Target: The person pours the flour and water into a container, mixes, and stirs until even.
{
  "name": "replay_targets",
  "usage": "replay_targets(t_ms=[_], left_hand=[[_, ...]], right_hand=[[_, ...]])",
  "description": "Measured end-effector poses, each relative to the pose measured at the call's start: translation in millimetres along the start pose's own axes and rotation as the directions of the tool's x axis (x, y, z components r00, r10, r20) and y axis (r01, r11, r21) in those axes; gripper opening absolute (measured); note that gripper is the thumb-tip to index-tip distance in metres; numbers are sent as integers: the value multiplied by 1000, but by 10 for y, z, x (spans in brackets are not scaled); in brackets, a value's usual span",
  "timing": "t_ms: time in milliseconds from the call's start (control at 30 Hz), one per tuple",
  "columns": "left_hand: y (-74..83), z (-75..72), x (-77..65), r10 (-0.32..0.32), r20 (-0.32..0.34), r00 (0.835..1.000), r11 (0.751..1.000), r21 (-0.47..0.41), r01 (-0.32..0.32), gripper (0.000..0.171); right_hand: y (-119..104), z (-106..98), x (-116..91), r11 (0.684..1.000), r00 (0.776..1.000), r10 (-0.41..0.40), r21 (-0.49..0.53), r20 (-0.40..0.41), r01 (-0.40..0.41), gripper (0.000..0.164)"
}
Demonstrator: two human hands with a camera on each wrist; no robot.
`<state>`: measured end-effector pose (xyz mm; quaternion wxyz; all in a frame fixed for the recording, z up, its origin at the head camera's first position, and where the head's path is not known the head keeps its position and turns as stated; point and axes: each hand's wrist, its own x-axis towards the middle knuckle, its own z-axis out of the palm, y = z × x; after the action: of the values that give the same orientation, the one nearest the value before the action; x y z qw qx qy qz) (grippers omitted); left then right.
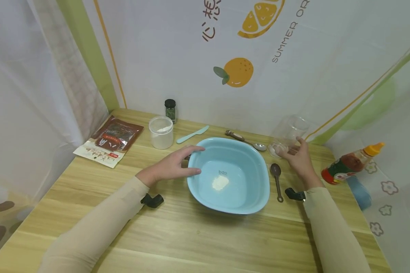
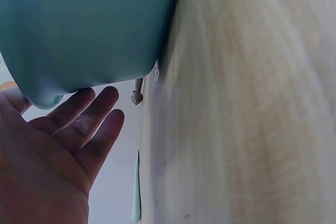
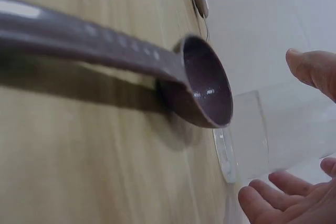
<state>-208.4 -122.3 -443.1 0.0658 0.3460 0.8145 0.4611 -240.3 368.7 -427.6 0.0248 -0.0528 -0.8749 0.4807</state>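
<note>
A light-blue basin (image 1: 230,206) holds a small heap of white powder (image 1: 220,182). At its left rim rests my left hand (image 1: 171,165), thumb and index finger over the edge, while the other fingers lie outside under the rim in the left wrist view. My right hand (image 1: 300,161) reaches around a tall clear container (image 1: 295,127) at the back right; the right wrist view has thumb and fingers spread on either side of it. Something whitish shows near its base, too unclear to name. A brown measuring spoon (image 3: 205,82) lies between basin and right hand.
Along the back lie a metal spoon with a brown handle (image 1: 235,135) and a mint-green knife (image 1: 193,134). Further left stand a jar of white powder (image 1: 161,138), a dark-capped herb jar (image 1: 170,112) and a brown packet (image 1: 112,140). A red sauce bottle (image 1: 348,167) stands at the right edge.
</note>
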Motion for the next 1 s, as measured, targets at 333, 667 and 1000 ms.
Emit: replay_targets(t_ms=[333,667,1000], left_hand=[[6,-1,-3,1,-1,1000,1000,-10,-1,75],[19,-11,1,12,2,1000,1000,-9,-12,75],[10,-3,9,10,5,1000,1000,9,-10,76]], right_hand=[[7,-53,-338,994,1000,-15,-107,17,16,112],[-9,1,-732,978,996,39,-208,79,-22,107],[-70,-34,-991,921,975,118,-388,189,-36,79]])
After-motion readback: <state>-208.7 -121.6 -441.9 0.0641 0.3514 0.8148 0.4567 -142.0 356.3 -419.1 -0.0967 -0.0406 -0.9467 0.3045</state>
